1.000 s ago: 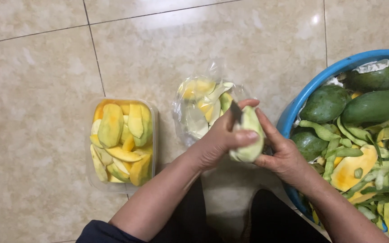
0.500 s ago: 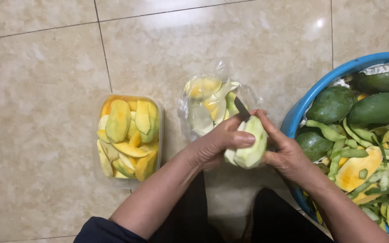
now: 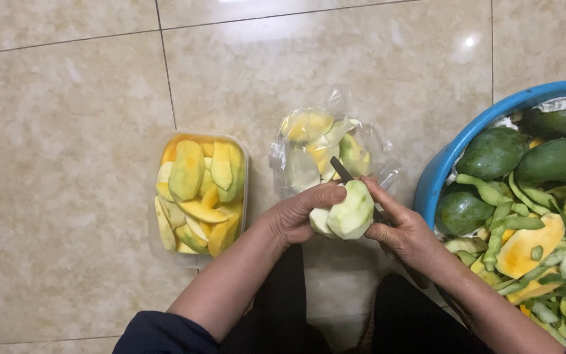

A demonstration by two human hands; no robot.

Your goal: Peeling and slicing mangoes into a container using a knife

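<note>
fingers of left hand grip peeled mango; right hand apparently clasps knife.

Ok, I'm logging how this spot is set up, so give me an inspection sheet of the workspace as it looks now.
Surface: beige tiled floor, glossy, with dark grout lines.
Job's things: peeled mango, pale green, held over the floor; knife, dark blade resting on the mango's upper edge.
Clutter: clear tub of yellow-green mango slices on the left; clear plastic bag with more pieces behind the hands; blue basin on the right with whole green mangoes and peel strips.
Grippers: left hand grips the mango; right hand holds the knife.
Cables: nothing seen.
Surroundings: dark sleeve and dark-clothed knees at the bottom edge.
</note>
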